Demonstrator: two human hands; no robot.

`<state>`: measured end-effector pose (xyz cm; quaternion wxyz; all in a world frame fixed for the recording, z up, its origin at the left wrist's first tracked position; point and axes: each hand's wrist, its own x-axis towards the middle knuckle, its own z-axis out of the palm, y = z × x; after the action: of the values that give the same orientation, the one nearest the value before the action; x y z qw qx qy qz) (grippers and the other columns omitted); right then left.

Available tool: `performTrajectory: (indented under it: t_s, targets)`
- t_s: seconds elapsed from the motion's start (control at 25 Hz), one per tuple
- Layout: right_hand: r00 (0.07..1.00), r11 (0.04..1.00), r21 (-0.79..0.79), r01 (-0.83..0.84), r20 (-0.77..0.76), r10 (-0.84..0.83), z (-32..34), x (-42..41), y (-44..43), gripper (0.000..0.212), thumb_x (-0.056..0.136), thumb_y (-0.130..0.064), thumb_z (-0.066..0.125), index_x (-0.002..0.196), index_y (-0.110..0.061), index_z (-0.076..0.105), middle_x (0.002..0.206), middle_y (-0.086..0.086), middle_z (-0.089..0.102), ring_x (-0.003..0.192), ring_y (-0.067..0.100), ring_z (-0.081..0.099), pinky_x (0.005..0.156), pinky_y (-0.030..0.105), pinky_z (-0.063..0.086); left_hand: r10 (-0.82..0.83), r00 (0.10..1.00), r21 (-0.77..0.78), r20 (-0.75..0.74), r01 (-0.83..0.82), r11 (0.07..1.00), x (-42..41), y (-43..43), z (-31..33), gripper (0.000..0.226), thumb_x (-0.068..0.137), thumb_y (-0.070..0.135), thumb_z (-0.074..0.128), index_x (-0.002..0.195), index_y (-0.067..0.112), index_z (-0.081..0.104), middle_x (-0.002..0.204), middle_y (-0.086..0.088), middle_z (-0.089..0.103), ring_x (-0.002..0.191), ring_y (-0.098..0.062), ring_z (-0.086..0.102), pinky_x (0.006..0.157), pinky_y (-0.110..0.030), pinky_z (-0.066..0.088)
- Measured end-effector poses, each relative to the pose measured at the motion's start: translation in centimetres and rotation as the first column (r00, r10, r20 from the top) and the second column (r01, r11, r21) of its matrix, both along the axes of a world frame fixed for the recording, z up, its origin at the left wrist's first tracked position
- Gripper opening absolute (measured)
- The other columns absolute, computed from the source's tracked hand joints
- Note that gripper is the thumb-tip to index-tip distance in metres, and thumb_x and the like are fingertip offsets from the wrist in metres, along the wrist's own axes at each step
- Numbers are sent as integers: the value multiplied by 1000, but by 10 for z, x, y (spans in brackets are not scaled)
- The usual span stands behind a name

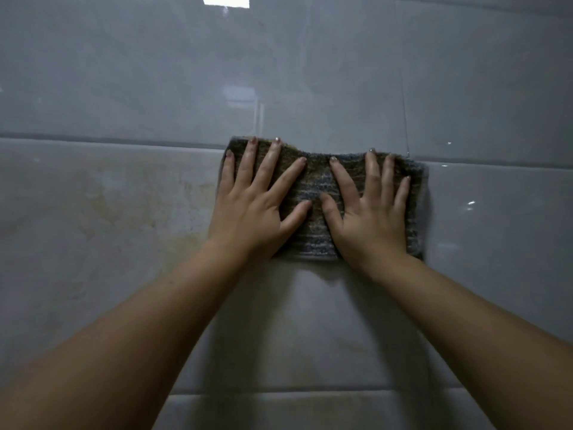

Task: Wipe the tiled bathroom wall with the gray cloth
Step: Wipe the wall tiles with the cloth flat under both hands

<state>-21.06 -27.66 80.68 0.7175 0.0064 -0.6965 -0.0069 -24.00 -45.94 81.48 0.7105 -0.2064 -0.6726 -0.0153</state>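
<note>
Both hands flat on the cloth point(319, 206), pinning it against the tiled wall point(310, 72). Cloth is gray, ribbed, spread out wide, sitting just below a horizontal grout line point(93, 139); its top left corner overlaps that line.

Left hand point(257, 209): palm down on the cloth's left half, fingers straight and fanned, fingertips reaching the cloth's top edge. Pinky side runs along the left edge of the cloth. Thumb angled inward toward the middle. Nothing gripped, just pressing.

Right hand point(369, 218): same pose mirrored on the right half, fingers straight and spread, thumb pointing in toward the left thumb. The thumbs are near each other but apart, a strip of cloth showing between them. Also pressing, not gripping.

Both forearms bare, extended up and forward from the bottom corners of the view, converging toward the cloth. Wrists roughly level with the cloth's bottom edge.

Wall: glossy gray tiles, yellowish stain point(130, 209) on the tile left of the left hand. Bright light reflection point(225, 0) at top.
</note>
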Motion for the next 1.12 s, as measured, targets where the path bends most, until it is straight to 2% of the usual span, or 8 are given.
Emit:
performTrajectory:
  t_s: [0.08, 0.28, 0.48, 0.6, 0.68, 0.88, 0.96, 1.12]
  targets:
    - [1000, 1000, -7, 3, -7, -3, -3, -2, -16, 61, 92, -55, 27, 150, -34, 31, 159, 16, 19, 148, 39, 8, 116, 61, 4, -16, 1000, 24, -1, 16, 1000, -2, -12, -2, 65, 93, 64, 29, 152, 35, 33, 162, -6, 24, 150, -34, 16, 120, -57, 10]
    - [1000, 986, 164, 9, 8, -10, -75, 1, -10, 61, 91, -51, 37, 148, -30, 34, 159, 15, 21, 148, 38, 13, 115, 62, 11, -35, 999, -48, -25, 33, 998, -2, -18, -57, 68, 92, 63, 34, 151, 31, 35, 162, -9, 23, 150, -37, 17, 118, -61, 15]
    - [998, 1000, -17, -3, 60, 4, -10, 1, -28, 67, 88, -58, 26, 151, -38, 24, 161, 15, 11, 149, 36, 1, 116, 59, -2, -63, 997, 2, -38, 63, 998, -4, -26, -9, 66, 92, 61, 37, 149, 30, 40, 158, -16, 29, 147, -38, 22, 119, -58, 12]
    - [998, 998, -67, 11, 56, -7, 9, -3, -45, 68, 87, -59, 21, 151, -39, 21, 162, 15, 8, 149, 36, -2, 115, 59, -4, -46, 999, 16, -28, 47, 999, -7, -40, 8, 65, 92, 62, 34, 150, 32, 38, 156, -15, 31, 147, -35, 22, 120, -56, 11]
    - [999, 999, -41, 10, 44, -8, 4, -5, -53, 66, 88, -58, 24, 151, -39, 23, 161, 15, 10, 149, 37, 0, 116, 60, -2, -56, 998, 21, -42, 57, 998, -9, -51, 3, 65, 93, 62, 34, 151, 31, 37, 157, -14, 30, 148, -34, 21, 120, -55, 12]
    - [1000, 989, 150, 1, 22, -5, -54, -4, -44, 64, 89, -53, 38, 149, -34, 32, 160, 15, 18, 148, 39, 8, 115, 64, 6, -74, 993, 13, -93, 76, 997, -9, -51, -49, 66, 91, 59, 42, 149, 27, 41, 157, -16, 33, 148, -37, 23, 119, -58, 14]
    - [999, 992, 120, 25, 34, -30, -55, -4, -41, 64, 89, -54, 36, 150, -33, 30, 160, 15, 17, 148, 40, 7, 114, 65, 5, -72, 995, -26, -74, 70, 997, -9, -51, -49, 67, 91, 60, 41, 149, 28, 41, 158, -15, 32, 148, -36, 22, 119, -58, 14]
    - [999, 1000, -22, 18, 35, -18, -5, -10, -87, 66, 88, -57, 27, 150, -35, 29, 160, 19, 15, 147, 43, 5, 113, 66, 1, -13, 1000, -3, -22, 13, 1000, -14, -88, 2, 67, 92, 65, 34, 151, 34, 37, 160, -10, 28, 150, -31, 19, 122, -52, 10]
